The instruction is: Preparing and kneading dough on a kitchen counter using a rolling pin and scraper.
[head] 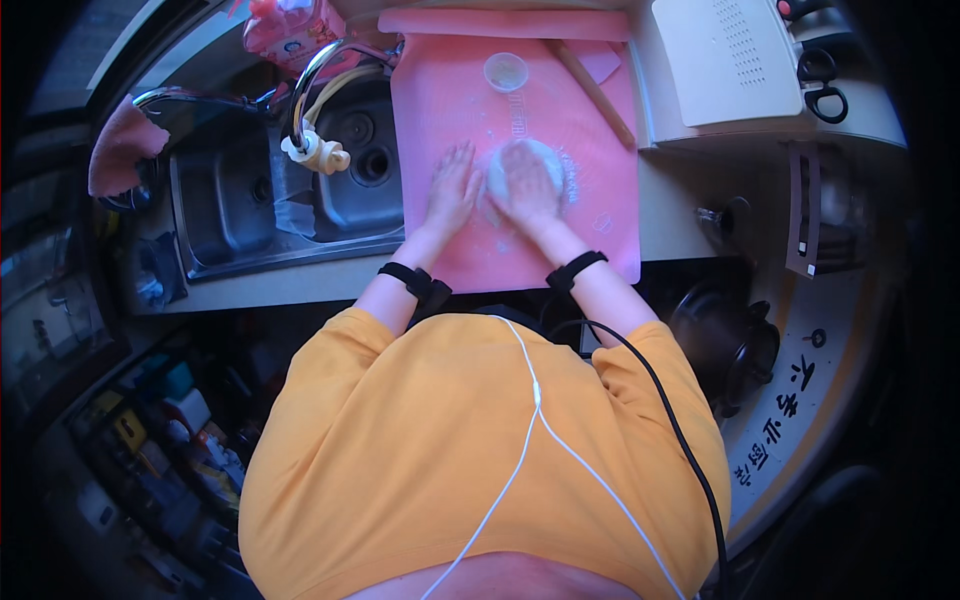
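Note:
A round, flattened piece of white dough (553, 166) lies on a pink baking mat (442, 97). My right hand (531, 187) rests flat on top of it, covering its middle and lower left. Just left of the dough, my left hand (453, 187) lies palm down on the mat, holding nothing, fingers pointing away from me. White flour (571, 180) is scattered along the dough's right side, with fainter traces elsewhere. Farther back on the mat stand a small clear bowl (506, 73) with a little pale content and a wooden rolling pin (592, 96), lying at a slant.
Left of the mat is a double steel sink (225, 217) under a chrome faucet (298, 97). A pink package (292, 34) stands behind it. At the back right are a white board (724, 67) and black-handled scissors (825, 86). A black cable (675, 412) hangs by my right arm.

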{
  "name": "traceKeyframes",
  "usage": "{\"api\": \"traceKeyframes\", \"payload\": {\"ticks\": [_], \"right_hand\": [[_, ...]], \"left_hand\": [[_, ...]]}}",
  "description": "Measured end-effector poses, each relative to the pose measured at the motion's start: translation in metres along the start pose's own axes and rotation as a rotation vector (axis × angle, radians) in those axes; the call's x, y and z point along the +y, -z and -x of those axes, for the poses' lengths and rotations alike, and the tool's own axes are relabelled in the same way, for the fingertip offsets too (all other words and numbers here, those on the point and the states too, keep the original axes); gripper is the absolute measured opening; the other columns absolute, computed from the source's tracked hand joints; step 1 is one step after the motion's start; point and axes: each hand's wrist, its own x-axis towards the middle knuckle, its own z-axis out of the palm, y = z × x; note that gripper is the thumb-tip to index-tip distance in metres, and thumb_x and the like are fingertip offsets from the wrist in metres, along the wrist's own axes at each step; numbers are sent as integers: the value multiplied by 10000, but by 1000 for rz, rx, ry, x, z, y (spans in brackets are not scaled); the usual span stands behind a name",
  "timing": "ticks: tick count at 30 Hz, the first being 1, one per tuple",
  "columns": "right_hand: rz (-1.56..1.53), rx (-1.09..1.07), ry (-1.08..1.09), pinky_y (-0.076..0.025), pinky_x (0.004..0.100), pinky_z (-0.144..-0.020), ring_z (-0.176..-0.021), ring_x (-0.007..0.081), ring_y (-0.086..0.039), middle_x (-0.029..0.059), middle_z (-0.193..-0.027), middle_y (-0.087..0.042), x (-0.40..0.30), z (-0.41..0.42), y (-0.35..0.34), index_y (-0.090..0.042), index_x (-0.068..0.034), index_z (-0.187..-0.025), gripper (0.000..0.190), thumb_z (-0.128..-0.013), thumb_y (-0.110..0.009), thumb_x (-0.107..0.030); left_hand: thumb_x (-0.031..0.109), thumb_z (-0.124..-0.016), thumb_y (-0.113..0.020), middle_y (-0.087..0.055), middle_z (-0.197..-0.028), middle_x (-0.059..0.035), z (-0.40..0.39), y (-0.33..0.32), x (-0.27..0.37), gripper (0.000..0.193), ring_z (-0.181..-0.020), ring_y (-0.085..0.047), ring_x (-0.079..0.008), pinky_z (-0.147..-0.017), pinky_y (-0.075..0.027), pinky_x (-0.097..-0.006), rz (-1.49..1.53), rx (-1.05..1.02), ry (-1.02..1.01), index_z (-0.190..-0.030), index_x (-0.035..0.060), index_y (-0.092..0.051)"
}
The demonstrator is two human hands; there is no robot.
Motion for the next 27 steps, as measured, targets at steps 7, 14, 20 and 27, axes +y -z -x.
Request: {"api": "traceKeyframes", "payload": {"ticks": [7,14,20,27], "right_hand": [[37,-144,108,-199,446,-1076,-1341,276,-259,136,-1423,-321,26,58,9,-386,-53,-1334,633,-825,-552,-392],[-679,195,-83,-189,398,-1087,-1319,324,-279,178,-1402,-343,-4,10,50,-396,-20,-1324,516,-936,-414,-361],[-1808,201,-422,-113,346,-1108,-1377,244,-141,113,-1486,-184,-35,-15,72,-242,-50,-1412,652,-953,-247,-512],[-739,273,-81,-192,388,-1075,-1342,319,-233,187,-1412,-320,22,12,29,-364,-15,-1343,516,-971,-307,-367]], "left_hand": [[231,-921,-442,-344,-1410,-152,-8,1,7,491,-1323,-278,-343,-1079,-179,-473,-30,30,-23,-1367,56,-337],[286,-969,-325,-227,-1471,-140,-18,-45,45,484,-1375,-160,-285,-1111,-104,-388,599,-21,14,-1386,41,-302],[395,-972,-180,-161,-1489,-132,-39,-45,92,569,-1392,-40,-255,-1121,-54,-348,859,-33,11,-1414,38,-221],[496,-954,-262,-165,-1496,-71,-51,-4,146,642,-1375,-148,-230,-1106,-127,-322,1501,-162,609,-1432,77,-166]]}}
